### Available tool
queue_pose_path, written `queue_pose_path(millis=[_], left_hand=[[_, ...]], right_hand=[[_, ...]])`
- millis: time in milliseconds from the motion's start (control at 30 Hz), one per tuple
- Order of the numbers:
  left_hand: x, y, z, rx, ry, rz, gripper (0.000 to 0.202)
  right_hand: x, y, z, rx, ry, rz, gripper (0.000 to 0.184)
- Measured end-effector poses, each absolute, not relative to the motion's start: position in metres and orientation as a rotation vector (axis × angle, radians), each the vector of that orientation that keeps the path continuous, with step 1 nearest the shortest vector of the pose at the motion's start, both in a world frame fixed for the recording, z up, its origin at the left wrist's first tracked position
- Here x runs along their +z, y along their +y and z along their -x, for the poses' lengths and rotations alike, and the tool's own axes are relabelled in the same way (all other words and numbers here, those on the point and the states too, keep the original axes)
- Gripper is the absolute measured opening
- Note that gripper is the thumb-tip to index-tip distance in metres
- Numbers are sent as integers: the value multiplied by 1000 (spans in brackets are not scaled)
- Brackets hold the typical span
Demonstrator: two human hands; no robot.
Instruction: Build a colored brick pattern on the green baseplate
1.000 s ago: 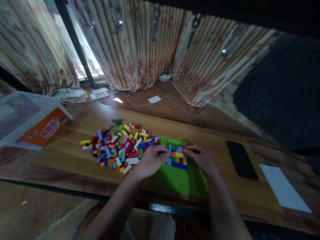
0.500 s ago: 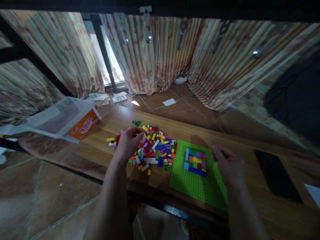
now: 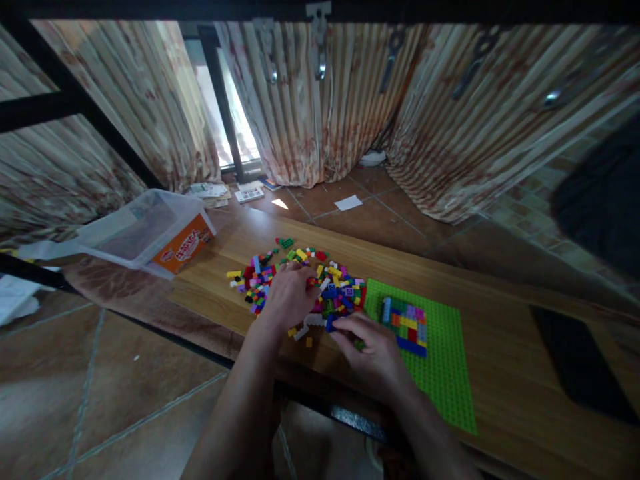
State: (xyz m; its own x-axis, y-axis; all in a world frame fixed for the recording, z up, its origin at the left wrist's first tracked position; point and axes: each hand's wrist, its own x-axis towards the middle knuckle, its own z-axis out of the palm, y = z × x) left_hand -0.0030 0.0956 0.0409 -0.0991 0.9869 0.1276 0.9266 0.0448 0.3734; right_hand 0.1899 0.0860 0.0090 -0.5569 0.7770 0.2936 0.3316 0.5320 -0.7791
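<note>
My left hand (image 3: 291,293) is over the middle of a loose pile of coloured toy bricks (image 3: 345,272), its fingers bent down and closed among them. Whatever its fingertips hold is hidden. At the pile's near right edge, the thumb and forefinger of my right hand (image 3: 373,343) close on a blue brick (image 3: 331,323). A green baseplate (image 3: 445,373) lies just right of the pile, partly covered by my right hand. On it sits a flat block of joined bricks (image 3: 411,327) in several colours, edged with blue along its near side.
A clear plastic tub (image 3: 135,230) with an orange label stands at the table's left end. A black flat slab (image 3: 583,360) lies on the wooden table (image 3: 505,347) at right. Papers (image 3: 349,203) lie on the tiled floor beyond, before striped curtains (image 3: 320,127).
My right hand has moved left from the baseplate to the blue brick at the pile's edge. My left hand has shifted right and lower into the pile. The view has swung slightly left.
</note>
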Motion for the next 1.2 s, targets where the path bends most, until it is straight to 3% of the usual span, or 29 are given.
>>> queue_pose_path(millis=[533,800,933,1200], left_hand=[[35,101,-28,329,2411,-2020,28],[32,101,-24,364,2399,-2046,25],[33,104,-17,573,2367,-2001,23],[51,104,-43,1134,1444,-1363,24]], right_hand=[[-2,82,-179,711,-2311,778,16],[0,83,-183,726,-2316,827,18],[7,87,-189,809,-2177,864,18],[28,111,-214,1073,-1433,1162,21]])
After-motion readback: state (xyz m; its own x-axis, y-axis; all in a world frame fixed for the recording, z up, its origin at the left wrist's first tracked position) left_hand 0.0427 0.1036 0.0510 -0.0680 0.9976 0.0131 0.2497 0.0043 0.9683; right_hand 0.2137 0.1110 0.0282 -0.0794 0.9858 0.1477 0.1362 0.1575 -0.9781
